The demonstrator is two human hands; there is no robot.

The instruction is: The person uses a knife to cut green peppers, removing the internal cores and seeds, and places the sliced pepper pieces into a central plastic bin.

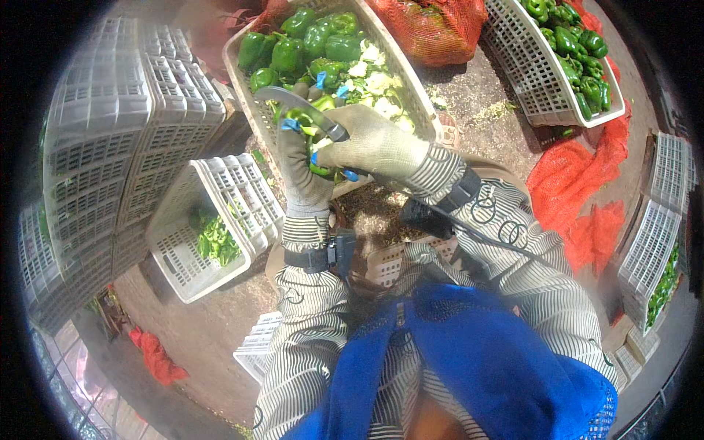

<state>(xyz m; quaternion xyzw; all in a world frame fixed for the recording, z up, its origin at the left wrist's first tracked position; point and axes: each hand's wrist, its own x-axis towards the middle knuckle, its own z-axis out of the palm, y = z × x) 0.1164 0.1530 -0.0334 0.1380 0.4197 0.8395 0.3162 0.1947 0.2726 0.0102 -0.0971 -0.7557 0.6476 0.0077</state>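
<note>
Both hands wear knit gloves with blue tape on fingertips. My right hand (374, 143) is closed on a knife with a curved blade (289, 100) and dark handle. Its blade lies over the fingers of my left hand (305, 170), which grips a green bell pepper (323, 103), partly hidden by glove and knife. Another green piece (320, 169) shows under my right hand. Below the hands is a white plastic crate (250, 118) with whole green bell peppers (287, 54) at its far left and pale green-white pepper cores (379, 82) along its right side.
A tilted white crate (181, 275) at the left holds small green pieces (217, 239). Stacked crates (126, 137) rise behind it. A crate of bell peppers (528, 82) stands upper right, beside a full red mesh bag (434, 33). Red netting (572, 181) lies on the ground.
</note>
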